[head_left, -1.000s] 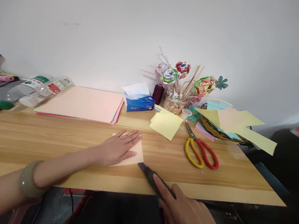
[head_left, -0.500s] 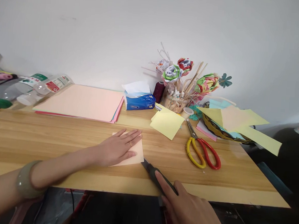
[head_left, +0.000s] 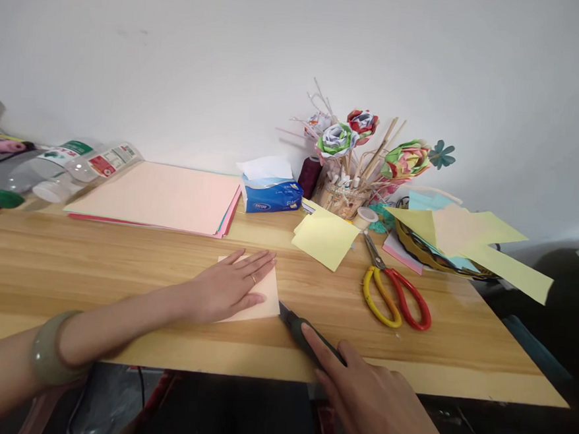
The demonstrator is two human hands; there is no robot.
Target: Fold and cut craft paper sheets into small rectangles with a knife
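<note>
My left hand (head_left: pixel 228 285) lies flat, fingers stretched out, pressing a small pale peach paper (head_left: pixel 267 293) onto the wooden table (head_left: pixel 117 264). A ring shows on one finger and a pale green bangle sits on that wrist. My right hand (head_left: pixel 375 405) grips a dark utility knife (head_left: pixel 301 330), index finger laid along its back. The knife tip touches the paper's lower right corner.
A stack of pink paper sheets (head_left: pixel 164 198) lies at the back left beside plastic bottles (head_left: pixel 75 165). A blue tissue pack (head_left: pixel 270 196), a holder of paper flowers (head_left: pixel 352 175), yellow paper squares (head_left: pixel 325 239), red-and-yellow scissors (head_left: pixel 393 294) and a basket with paper pieces (head_left: pixel 446 244) stand to the right.
The right hand has slid the knife forward, so its tip has moved from just below the paper up to the paper's right corner. The left hand has stayed put.
</note>
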